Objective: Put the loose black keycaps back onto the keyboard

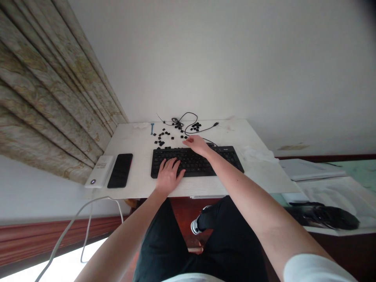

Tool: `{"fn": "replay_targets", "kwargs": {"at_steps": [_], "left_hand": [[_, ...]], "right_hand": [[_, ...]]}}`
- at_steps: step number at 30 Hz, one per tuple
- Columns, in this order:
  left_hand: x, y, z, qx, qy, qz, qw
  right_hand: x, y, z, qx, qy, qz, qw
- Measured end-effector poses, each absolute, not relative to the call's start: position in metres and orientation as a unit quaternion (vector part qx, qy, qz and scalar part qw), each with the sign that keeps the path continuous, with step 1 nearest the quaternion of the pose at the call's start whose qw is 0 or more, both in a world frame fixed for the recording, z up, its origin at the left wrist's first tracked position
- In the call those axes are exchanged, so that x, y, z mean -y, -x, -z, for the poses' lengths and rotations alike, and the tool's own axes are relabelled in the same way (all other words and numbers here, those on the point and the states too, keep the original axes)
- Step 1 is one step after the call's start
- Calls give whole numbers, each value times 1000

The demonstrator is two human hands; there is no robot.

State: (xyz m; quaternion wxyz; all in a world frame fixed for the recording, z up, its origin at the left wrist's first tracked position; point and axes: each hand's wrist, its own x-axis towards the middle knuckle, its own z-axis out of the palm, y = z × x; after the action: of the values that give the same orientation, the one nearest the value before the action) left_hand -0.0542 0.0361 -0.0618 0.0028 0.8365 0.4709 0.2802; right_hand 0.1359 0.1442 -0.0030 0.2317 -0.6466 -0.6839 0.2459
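Observation:
A black keyboard lies near the front edge of the white table. My left hand rests on its left part, fingers spread, with nothing held. Above the keyboard's back edge is my right hand, its fingers drawn together toward the loose keycaps; whatever is between the fingertips is too small to make out. Several black keycaps are scattered behind the keyboard, and more sit in a group beside the coiled black cable.
On the table's left are a black phone and a white box. A small blue tool lies at the back. Curtains hang at the left; a white cable loops below. Dark items lie at the right.

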Motion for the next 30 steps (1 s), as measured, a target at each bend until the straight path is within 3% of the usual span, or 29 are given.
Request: {"fn": "replay_targets", "kwargs": {"at_steps": [4, 11, 16, 21, 30], "left_hand": [[-37, 54, 63, -474, -836, -277, 0], [-36, 53, 62, -473, -832, -290, 0], [-79, 63, 35, -555, -774, -305, 11], [-146, 77, 13, -676, -717, -157, 64], [-176, 78, 17, -687, -707, -122, 113]], "right_hand": [[-99, -162, 26, 676, 630, -92, 371], [-34, -193, 60, 706, 623, 66, 331], [-32, -193, 62, 713, 624, 86, 309], [-32, -193, 58, 714, 626, 83, 303], [-30, -195, 56, 713, 636, 47, 290]]}}
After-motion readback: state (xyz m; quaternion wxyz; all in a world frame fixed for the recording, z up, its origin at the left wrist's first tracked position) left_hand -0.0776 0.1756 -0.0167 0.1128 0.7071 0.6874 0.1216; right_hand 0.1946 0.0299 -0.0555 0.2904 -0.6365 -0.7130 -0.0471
